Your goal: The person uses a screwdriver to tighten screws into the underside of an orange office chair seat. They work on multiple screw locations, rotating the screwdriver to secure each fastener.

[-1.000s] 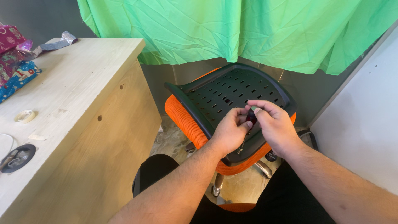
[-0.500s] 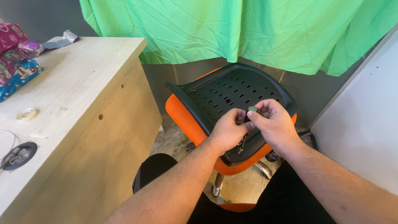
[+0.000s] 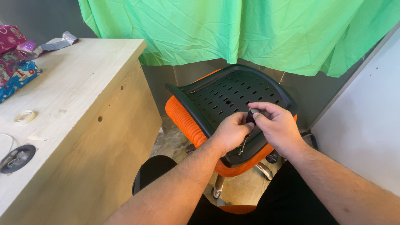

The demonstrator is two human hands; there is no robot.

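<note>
A small dark object (image 3: 251, 116) was pinched between the left hand (image 3: 230, 132) and right hand (image 3: 277, 127), both closed on it, above the orange office chair (image 3: 216, 100). Left of the chair stood a wooden desk (image 3: 83, 91) bearing gift-wrapped packages (image 3: 14, 62), magenta and blue, at its far edge.

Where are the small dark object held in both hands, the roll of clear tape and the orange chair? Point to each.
small dark object (image 3: 251, 117), head view, its top between the fingertips.
roll of clear tape (image 3: 24, 116), head view, its ring edge.
orange chair with black perforated plastic shell (image 3: 227, 93), head view, the black shell.
</note>
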